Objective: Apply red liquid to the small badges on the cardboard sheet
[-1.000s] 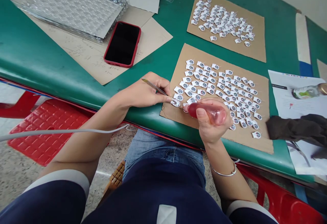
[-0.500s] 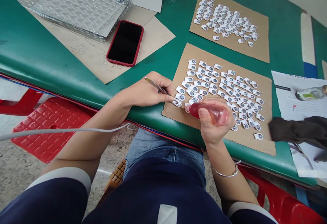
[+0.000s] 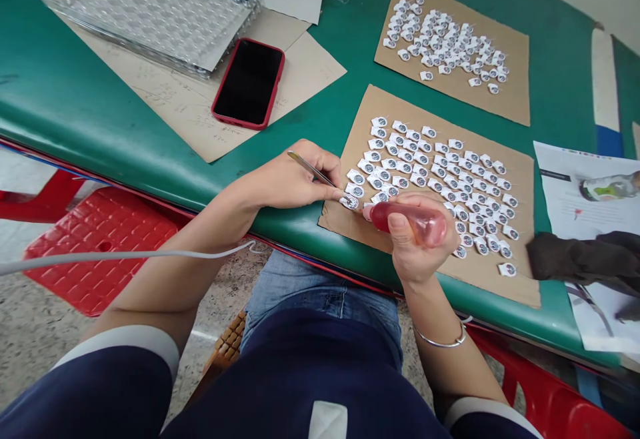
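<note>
My left hand [image 3: 300,179] is closed around thin metal tweezers [image 3: 311,168], its fingertips at a small white piece with a round dark print [image 3: 349,202] near the left corner of the nearer cardboard sheet [image 3: 334,219]. My right hand [image 3: 423,245] grips a squeeze bottle of red liquid [image 3: 410,221], tilted sideways, its nozzle pointing left just beside that piece. Whether nozzle and piece touch is too small to tell. Many similar white pieces lie in rows on this sheet, some hidden behind my right hand.
A second cardboard sheet [image 3: 515,79] with more white pieces lies farther back. At the left are a phone [image 3: 249,83], brown paper [image 3: 200,132] and clear plastic trays [image 3: 150,12]. Dark cloth [image 3: 580,262] and a printed sheet [image 3: 565,212] lie right. A white cable [image 3: 150,254] crosses my left forearm.
The whole view has shifted very slightly. Both hands hold nearly the same pose, with the tweezers and the red bottle still in them.
</note>
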{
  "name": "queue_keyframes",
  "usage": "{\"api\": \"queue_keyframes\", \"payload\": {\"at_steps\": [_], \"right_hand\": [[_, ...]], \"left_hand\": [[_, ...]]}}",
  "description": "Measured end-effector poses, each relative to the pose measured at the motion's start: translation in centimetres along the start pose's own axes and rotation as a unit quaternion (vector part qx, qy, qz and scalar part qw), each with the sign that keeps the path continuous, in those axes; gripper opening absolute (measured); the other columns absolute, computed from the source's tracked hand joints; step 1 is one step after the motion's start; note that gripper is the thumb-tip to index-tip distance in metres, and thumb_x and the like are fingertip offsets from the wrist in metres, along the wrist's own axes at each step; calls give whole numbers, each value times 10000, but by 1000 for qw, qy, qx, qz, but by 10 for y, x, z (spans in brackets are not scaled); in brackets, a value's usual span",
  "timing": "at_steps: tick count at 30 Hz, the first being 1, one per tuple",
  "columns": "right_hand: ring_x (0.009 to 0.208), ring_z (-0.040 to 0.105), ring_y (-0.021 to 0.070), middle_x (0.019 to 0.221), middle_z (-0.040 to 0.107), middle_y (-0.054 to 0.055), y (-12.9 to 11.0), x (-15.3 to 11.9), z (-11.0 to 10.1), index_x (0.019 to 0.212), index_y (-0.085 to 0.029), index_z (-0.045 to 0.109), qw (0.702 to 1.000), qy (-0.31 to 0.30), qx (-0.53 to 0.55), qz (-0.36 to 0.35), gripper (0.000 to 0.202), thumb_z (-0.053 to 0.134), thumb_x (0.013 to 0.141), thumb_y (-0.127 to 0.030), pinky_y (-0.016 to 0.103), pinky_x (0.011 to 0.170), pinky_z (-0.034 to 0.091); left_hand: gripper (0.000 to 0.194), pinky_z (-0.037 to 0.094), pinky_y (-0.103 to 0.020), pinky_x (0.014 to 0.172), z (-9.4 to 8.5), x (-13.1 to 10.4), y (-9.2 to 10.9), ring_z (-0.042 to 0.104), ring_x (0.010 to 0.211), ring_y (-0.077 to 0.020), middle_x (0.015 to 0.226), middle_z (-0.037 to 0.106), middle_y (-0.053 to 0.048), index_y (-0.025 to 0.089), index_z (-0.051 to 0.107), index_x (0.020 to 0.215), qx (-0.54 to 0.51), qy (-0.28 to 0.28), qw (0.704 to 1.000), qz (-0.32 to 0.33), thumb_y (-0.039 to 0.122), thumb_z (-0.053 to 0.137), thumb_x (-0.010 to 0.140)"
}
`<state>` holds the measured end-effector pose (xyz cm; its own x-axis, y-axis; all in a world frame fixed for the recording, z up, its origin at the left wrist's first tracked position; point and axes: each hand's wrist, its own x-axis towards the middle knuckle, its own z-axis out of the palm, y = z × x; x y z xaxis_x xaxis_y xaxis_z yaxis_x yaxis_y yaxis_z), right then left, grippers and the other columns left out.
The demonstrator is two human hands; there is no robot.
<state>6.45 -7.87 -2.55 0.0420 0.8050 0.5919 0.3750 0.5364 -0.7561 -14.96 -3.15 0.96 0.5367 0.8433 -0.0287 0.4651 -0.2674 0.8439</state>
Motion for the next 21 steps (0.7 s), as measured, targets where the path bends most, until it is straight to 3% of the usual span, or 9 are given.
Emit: {"api": "queue_keyframes", "payload": {"at_steps": [21], "right_hand": [[747,619,169,782,634,26,0,1,3,859,-191,613,1000,-7,17,-15,203,698,709,-299,382,695,515]], "left_hand": [[38,413,-170,581,1,0,-2,582,641,-91,697,674,-9,116,660,719,-10,5,1000,26,144,634,725]]}}
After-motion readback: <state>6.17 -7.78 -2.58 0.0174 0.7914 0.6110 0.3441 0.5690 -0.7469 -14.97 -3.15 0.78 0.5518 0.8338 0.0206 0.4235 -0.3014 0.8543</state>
